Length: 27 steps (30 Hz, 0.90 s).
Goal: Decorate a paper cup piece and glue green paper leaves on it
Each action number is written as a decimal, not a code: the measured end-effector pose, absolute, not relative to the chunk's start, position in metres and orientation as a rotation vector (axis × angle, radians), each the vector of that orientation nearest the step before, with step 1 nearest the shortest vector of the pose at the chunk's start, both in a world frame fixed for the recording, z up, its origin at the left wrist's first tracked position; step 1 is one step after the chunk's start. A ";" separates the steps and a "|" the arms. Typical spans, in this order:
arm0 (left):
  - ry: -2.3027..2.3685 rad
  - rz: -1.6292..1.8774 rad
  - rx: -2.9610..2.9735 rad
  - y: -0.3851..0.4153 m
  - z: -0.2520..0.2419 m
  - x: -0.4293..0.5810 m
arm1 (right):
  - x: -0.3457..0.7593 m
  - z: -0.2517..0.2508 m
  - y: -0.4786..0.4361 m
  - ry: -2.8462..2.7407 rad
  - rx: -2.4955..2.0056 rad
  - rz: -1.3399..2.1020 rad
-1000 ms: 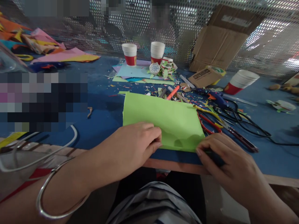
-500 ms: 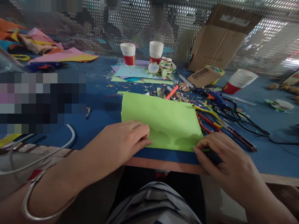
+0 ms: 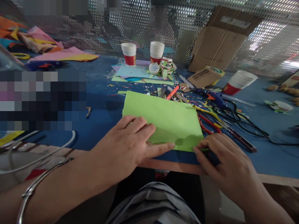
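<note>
A sheet of light green paper lies on the blue table near its front edge, with a fold along the side closest to me. My left hand rests on the left part of the paper. Its thumb stretches to the right along the folded edge, apart from the slightly bent fingers. At the lower right corner, my right hand pinches the paper between thumb and fingers. Just beyond that corner lie red-handled scissors and yellow-handled scissors.
Paper cup stacks and coloured sheets stand behind the green paper, among scraps and markers. A blue glue gun with a black cord lies right. A cardboard box leans at the back. A white cable loops left.
My left hand has slid right and spread its thumb along the fold, where it was bunched with the fingers before. My right hand keeps its pinch at the corner.
</note>
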<state>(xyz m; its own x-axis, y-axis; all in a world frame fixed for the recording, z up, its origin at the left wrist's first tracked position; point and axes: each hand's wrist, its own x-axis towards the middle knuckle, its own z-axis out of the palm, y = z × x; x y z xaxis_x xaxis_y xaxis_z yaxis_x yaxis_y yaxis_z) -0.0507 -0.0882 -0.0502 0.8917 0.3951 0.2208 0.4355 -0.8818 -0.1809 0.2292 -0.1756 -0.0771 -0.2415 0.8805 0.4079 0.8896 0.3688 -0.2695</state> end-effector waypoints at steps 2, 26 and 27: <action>-0.612 -0.255 -2.799 -0.089 -0.050 -0.049 | 0.229 -0.077 -0.176 -2.140 -1.530 -0.028; -0.648 -0.030 -2.903 -0.097 -0.045 -0.051 | 0.222 -0.076 -0.182 -2.243 -1.497 -0.261; -0.634 -0.028 -2.913 -0.096 -0.044 -0.049 | 0.222 -0.076 -0.182 -2.276 -1.470 -0.267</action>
